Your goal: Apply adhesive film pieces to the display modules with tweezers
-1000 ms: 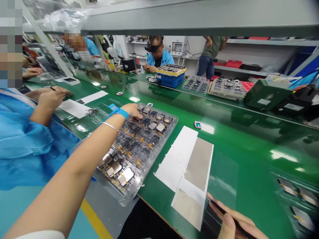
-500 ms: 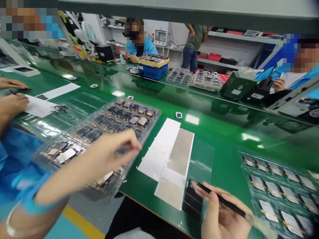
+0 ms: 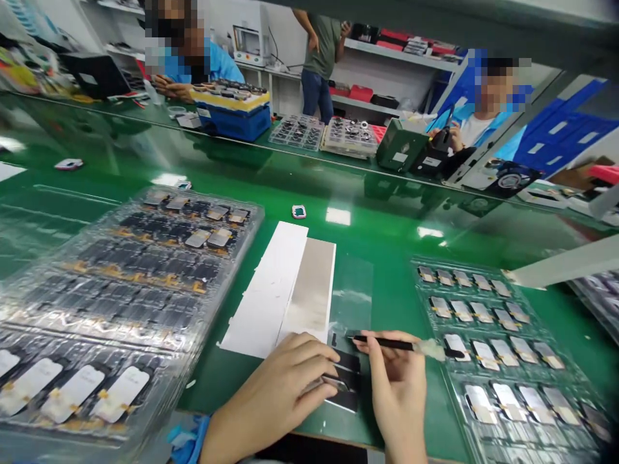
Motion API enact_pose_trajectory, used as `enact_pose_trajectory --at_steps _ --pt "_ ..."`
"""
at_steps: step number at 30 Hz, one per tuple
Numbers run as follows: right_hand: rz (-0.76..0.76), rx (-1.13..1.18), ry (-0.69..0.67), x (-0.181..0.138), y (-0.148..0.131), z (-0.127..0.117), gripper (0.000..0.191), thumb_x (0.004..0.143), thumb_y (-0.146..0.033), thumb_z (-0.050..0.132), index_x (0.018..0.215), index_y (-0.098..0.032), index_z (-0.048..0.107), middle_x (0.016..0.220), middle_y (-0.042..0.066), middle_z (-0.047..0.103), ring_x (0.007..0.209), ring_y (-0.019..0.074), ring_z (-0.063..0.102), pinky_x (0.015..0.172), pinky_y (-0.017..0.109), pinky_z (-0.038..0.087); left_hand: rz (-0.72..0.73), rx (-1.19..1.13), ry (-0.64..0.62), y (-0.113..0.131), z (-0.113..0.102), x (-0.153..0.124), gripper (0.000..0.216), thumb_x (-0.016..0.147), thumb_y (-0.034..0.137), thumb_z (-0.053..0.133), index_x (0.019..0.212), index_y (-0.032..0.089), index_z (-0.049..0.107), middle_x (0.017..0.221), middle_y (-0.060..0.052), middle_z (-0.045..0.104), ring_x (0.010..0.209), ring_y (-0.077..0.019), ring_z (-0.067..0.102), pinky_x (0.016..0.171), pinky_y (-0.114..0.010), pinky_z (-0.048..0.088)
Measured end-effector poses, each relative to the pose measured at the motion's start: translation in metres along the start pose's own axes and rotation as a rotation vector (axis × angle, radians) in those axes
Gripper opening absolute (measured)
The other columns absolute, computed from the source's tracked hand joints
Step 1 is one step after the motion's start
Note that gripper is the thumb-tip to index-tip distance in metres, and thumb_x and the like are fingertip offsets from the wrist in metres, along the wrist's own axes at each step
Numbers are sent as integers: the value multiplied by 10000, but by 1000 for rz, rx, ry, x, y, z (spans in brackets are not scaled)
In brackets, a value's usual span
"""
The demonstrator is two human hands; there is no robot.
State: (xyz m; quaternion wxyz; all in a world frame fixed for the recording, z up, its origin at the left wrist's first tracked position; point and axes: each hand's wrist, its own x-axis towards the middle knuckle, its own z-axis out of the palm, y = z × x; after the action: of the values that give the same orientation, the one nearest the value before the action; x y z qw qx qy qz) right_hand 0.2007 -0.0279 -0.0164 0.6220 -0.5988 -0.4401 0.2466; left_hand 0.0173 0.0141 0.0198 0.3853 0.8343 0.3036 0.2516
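My left hand [image 3: 285, 380] is closed on a small flat display part [image 3: 338, 380], mostly hidden by the fingers, above black strips [image 3: 347, 361] on a clear sheet [image 3: 355, 290]. My right hand [image 3: 399, 380] grips black tweezers [image 3: 387, 341], their rear end wrapped in whitish material. The tweezer tip points left, near a small black piece [image 3: 334, 339] on the sheet. Beyond my left hand lie a white sheet [image 3: 265, 290] and a grey-beige sheet [image 3: 312, 283].
A clear tray [image 3: 236, 270] of display parts stands at left; another tray [image 3: 438, 348] is at right. A small square part [image 3: 298, 211] lies farther back. Across the bench are a blue box [image 3: 236, 122], a green box [image 3: 399, 145] and several people.
My left hand has moved from above the left tray to the black strips beside my right hand. The tweezers have turned to lie more level. The view has swung right.
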Motion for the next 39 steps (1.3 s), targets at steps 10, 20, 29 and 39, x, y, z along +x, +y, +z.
enact_pose_trajectory --at_steps 10,20,29,39 --pt "43 -142 -151 0 1 4 142 951 -318 573 1031 -227 500 944 37 651 821 135 700 738 236 589 41 165 -60 0 4 0 186 967 101 541 1132 176 580 1179 -35 682 1219 -211 535 1044 -373 444" --pt "123 -64 -166 0 3 1 187 936 -348 606 1024 -226 495 919 24 654 818 135 696 747 242 584 60 184 -65 0 5 1 186 973 109 539 1143 168 586 1185 -32 680 1225 -211 531 1075 -390 421" --pt "136 -74 -145 0 3 4 208 909 -352 641 1004 -217 514 901 33 666 791 152 703 710 260 586 55 192 -70 0 4 0 221 989 130 513 1200 165 570 1196 -49 671 1239 -209 517 1071 -377 428" --pt "-3 205 -11 -1 -25 7 123 939 -200 598 995 -237 495 868 19 708 738 153 738 682 258 626 -78 96 116 -4 8 -5 148 950 114 494 990 184 618 967 -54 649 954 -227 607 804 -362 515"
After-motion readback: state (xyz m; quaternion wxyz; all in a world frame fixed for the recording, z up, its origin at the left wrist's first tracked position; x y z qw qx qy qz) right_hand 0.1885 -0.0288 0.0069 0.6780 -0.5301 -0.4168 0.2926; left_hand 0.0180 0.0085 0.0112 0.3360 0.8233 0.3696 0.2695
